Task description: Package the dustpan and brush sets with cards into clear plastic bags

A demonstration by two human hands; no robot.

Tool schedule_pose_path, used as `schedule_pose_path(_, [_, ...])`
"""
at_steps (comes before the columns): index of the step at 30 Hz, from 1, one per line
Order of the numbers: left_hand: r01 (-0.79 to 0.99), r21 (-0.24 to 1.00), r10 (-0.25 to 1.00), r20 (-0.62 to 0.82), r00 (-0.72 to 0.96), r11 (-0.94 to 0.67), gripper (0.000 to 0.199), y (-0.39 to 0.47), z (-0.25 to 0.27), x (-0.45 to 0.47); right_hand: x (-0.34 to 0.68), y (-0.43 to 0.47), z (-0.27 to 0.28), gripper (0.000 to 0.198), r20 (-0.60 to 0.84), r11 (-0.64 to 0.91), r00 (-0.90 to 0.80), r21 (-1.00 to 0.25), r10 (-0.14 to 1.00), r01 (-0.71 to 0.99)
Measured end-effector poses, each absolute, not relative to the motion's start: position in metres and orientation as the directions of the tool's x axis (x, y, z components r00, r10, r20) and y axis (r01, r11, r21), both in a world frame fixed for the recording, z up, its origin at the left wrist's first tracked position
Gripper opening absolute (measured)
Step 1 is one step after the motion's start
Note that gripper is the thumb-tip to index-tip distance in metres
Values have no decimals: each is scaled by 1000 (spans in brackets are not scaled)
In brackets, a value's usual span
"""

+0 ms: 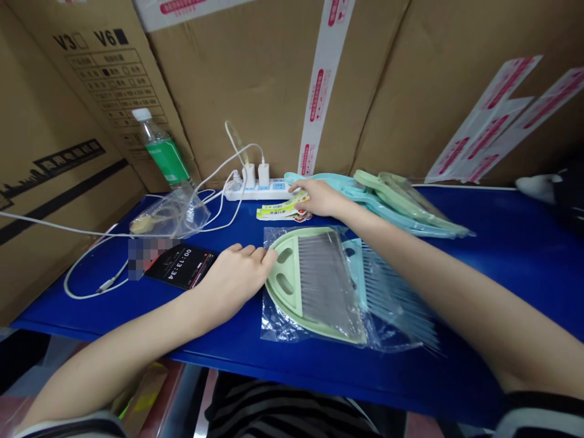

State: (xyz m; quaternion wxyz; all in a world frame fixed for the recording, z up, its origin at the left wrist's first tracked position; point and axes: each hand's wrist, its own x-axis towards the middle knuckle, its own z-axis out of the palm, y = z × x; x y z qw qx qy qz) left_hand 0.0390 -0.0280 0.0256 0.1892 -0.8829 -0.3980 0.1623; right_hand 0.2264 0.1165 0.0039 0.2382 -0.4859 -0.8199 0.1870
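Observation:
A light green dustpan with its brush [285,274], in a clear plastic bag, lies flat on the blue table. My left hand [237,274] is closed at its left edge, with thumb and forefinger on the rim. Partly under that bag is a blue brush set [392,298], also in clear plastic. Farther back, my right hand [317,196] reaches across and pinches at a few yellow-green paper labels [278,211]. Its fingertips are partly hidden. Behind the right forearm rests a pile of bagged blue and green dustpan sets [396,198].
A white power strip [244,192] with plugged-in chargers and loose white cables sits at the back. Left of it are a green-labelled bottle [164,155] and a clear plastic bag [173,213]. A phone [182,266] lies beside my left hand. Cardboard boxes [255,79] wall the back.

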Motion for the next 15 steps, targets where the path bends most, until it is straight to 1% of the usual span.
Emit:
schedule_pose_path(3, [648,-451,762,-127,635,-614,16,-28,24,37,226,108,7,36,235,460,-396,-411,887,787])
schedule_pose_path(5, [651,-438,756,-113,645,-620,16,-28,23,36,227,96,14,37,261,455,-383,-341,886,822])
schedule_pose_path(7, [649,-431,745,-92,660,-628,23,-28,21,35,232,80,22,34,289,432,-355,-278,889,858])
schedule_pose_path(8, [646,-429,741,-86,666,-631,29,-28,21,34,235,70,25,30,314,411,-338,-205,887,888])
schedule_pose_path(9, [643,-427,737,-88,670,-636,35,-28,21,33,240,61,27,27,331,409,-339,-172,881,896])
schedule_pose_path(10, [639,-426,735,-98,671,-641,40,-28,22,32,245,51,28,24,345,436,-358,-183,868,881])
schedule_pose_path(11, [638,-427,738,-112,666,-641,44,-27,23,31,251,41,27,21,347,470,-379,-230,858,852])
schedule_pose_path(15, [658,-443,770,-132,624,-609,52,-22,29,26,277,8,15,11,256,482,-411,-527,875,699])
